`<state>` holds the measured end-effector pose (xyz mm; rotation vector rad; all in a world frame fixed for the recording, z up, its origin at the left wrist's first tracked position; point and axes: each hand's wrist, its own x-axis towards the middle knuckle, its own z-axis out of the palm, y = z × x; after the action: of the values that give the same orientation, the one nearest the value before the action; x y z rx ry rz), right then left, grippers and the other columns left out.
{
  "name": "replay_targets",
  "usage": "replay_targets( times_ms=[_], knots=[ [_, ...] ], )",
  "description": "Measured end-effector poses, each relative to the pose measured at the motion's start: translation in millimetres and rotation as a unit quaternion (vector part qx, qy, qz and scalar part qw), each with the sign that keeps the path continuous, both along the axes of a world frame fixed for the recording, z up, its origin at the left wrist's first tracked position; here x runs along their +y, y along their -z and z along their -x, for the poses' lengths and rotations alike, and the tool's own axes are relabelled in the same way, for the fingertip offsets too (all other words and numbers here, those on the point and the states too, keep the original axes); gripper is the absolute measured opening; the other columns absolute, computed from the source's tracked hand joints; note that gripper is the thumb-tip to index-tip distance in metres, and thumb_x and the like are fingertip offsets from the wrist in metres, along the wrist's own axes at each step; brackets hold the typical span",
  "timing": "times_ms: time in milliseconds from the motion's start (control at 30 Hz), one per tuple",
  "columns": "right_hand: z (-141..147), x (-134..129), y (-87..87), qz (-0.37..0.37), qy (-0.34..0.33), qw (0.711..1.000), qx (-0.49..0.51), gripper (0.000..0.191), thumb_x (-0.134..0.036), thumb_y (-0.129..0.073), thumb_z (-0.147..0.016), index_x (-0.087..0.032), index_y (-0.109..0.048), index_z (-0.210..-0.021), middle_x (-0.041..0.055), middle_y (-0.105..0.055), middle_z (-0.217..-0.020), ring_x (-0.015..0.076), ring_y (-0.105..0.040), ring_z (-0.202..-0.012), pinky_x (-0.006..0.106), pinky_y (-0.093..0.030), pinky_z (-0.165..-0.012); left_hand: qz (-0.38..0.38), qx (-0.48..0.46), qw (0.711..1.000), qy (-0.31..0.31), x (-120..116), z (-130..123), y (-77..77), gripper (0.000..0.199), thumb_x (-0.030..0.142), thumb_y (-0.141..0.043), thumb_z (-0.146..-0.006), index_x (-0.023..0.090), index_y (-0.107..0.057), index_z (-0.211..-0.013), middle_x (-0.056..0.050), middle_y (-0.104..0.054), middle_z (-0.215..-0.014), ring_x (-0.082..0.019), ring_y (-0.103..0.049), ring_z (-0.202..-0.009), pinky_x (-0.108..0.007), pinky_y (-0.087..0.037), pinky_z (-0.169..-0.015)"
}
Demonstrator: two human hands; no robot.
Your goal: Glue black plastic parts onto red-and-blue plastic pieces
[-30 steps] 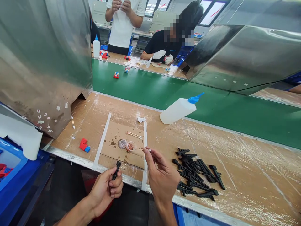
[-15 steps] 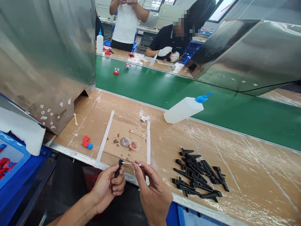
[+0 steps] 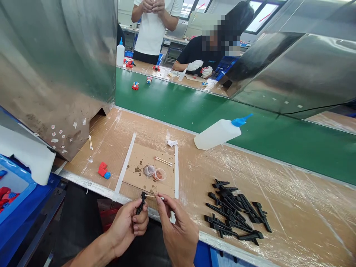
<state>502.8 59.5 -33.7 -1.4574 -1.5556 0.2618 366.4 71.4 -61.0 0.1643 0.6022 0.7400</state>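
My left hand (image 3: 128,222) is closed around a small black plastic part (image 3: 141,203), shaped like a toy gun, its thick end pointing up. In my right hand (image 3: 178,226) a cotton swab (image 3: 151,196) is pinched between thumb and fingertips. The swab's far tip meets the upper end of the black part, or lies right beside it. Just beyond my hands, a cardboard sheet (image 3: 133,178) carries a clear round lid (image 3: 149,170), a small cup with reddish-brown residue (image 3: 159,174) and a pair of swabs (image 3: 163,161).
Right of my hands lies a pile of similar black parts (image 3: 236,207). A blue-capped squeeze bottle (image 3: 218,134) lies near the green conveyor belt (image 3: 172,102). A red and blue toy piece (image 3: 104,170) sits left. A metal hood (image 3: 58,74) stands left; two people (image 3: 204,53) are across the belt.
The view has shifted slightly. Both hands keep their grips, with the swab still at the black part's upper end. On the belt, two small toy pieces have moved slightly left.
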Motion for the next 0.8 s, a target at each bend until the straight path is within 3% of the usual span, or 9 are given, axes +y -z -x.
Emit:
replay_targets(
  times_ms=[333,467,667,800],
  knots=[
    [-9,-5,6.1,-0.021,-0.092,0.994,-0.055,0.029,-0.006,-0.054,-0.094,-0.020,-0.061,-0.118,0.0083,-0.072,-0.102,0.0175,-0.067,-0.096,0.029,-0.055,-0.081,-0.024,0.035,0.999,0.002,-4,1,1.1,0.028,0.041,-0.054,-0.090,0.015,-0.056,-0.082,0.010,-0.019,-0.053,-0.007,-0.009,-0.046,-0.021,-0.009,-0.045],
    [-8,-6,9.0,-0.039,-0.110,0.992,-0.040,0.033,-0.002,-0.054,-0.092,-0.020,-0.062,-0.118,0.0063,-0.072,-0.102,0.0165,-0.067,-0.098,0.028,-0.055,-0.082,-0.023,0.024,0.999,0.002,-4,2,0.7,0.024,0.038,-0.052,-0.089,0.015,-0.055,-0.082,0.010,-0.020,-0.053,-0.007,-0.010,-0.045,-0.022,-0.010,-0.045],
    [-2,-11,12.8,-0.017,-0.041,0.999,-0.007,0.020,-0.014,-0.060,-0.092,-0.023,-0.068,-0.107,0.0021,-0.074,-0.094,0.0148,-0.070,-0.083,0.024,-0.055,-0.076,-0.027,0.033,0.999,-0.001,-5,-1,-0.3,0.026,0.039,-0.063,-0.084,0.015,-0.054,-0.079,0.010,-0.023,-0.052,-0.006,-0.012,-0.045,-0.021,-0.008,-0.045],
    [-5,-8,11.7,0.043,0.062,0.989,0.128,0.014,-0.030,-0.064,-0.090,-0.021,-0.072,-0.097,0.0047,-0.076,-0.092,0.0190,-0.072,-0.083,0.027,-0.057,-0.075,-0.020,0.026,0.999,-0.012,-5,1,-0.9,0.029,0.041,-0.066,-0.083,0.014,-0.056,-0.081,0.011,-0.023,-0.053,-0.005,-0.013,-0.045,-0.021,-0.009,-0.044]
  ],
)
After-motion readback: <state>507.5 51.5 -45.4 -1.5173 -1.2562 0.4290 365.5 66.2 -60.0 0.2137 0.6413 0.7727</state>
